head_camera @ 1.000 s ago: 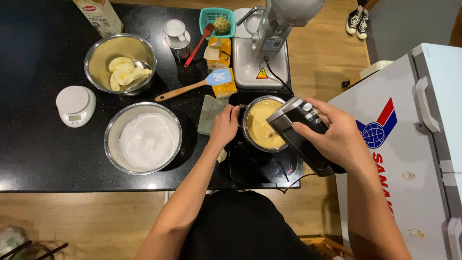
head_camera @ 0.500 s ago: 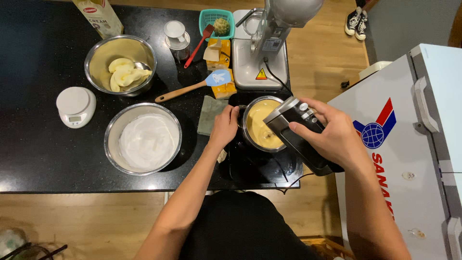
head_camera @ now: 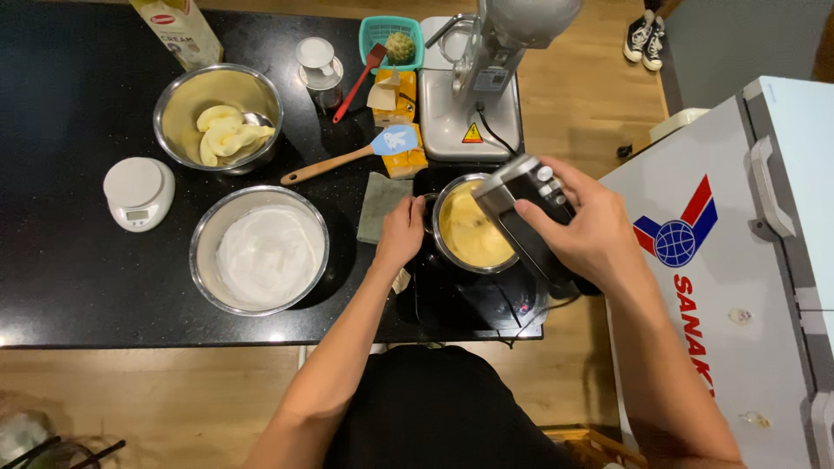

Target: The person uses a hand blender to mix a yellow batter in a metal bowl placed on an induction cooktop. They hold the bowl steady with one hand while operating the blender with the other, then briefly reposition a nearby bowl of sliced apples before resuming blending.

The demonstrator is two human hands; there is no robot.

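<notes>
Right hand [head_camera: 591,234] wrapped round the black mixer [head_camera: 521,217], a chunky, top-heavy tool best held by its handle, over the small pot [head_camera: 469,227] of yellow batter on the bench [head_camera: 69,278], left hand [head_camera: 401,233] closed on the slippery steel rim.
</notes>
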